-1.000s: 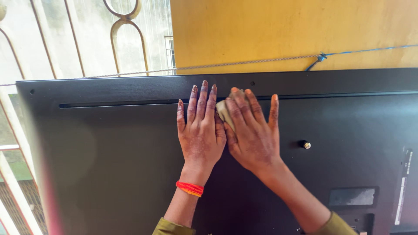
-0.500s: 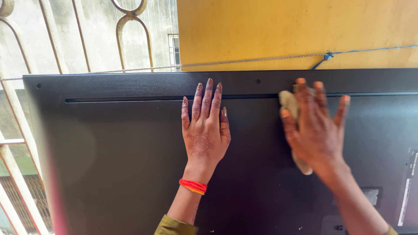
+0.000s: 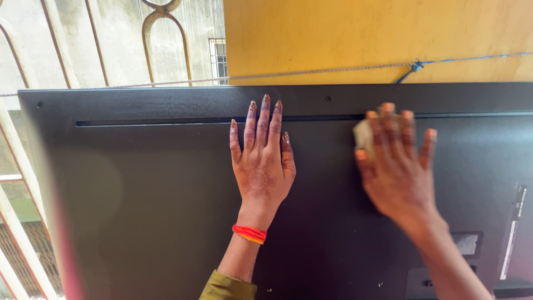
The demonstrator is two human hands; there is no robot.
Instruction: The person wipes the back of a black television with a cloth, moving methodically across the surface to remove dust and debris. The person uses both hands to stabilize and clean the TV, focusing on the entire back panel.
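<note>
A large black flat panel (image 3: 139, 194), the back of a screen, fills most of the view. My left hand (image 3: 261, 164) lies flat on it near the middle, fingers together and pointing up to the long slot (image 3: 166, 121); a red thread band (image 3: 249, 233) circles its wrist. My right hand (image 3: 397, 166), blurred by motion, presses a small pale cloth (image 3: 362, 135) against the panel to the right of the left hand. Most of the cloth is hidden under the fingers.
Behind the panel stands a yellow wall (image 3: 361, 33) with a rope (image 3: 311, 73) knotted to a blue cord (image 3: 472, 58). A window with curved metal bars (image 3: 161, 33) is at the upper left. A white label strip (image 3: 513, 233) and recessed ports (image 3: 466, 243) sit at the panel's lower right.
My right hand swept the cloth from beside the left hand out to the right, and now sits slightly back to the left. The left hand stayed flat in place.
</note>
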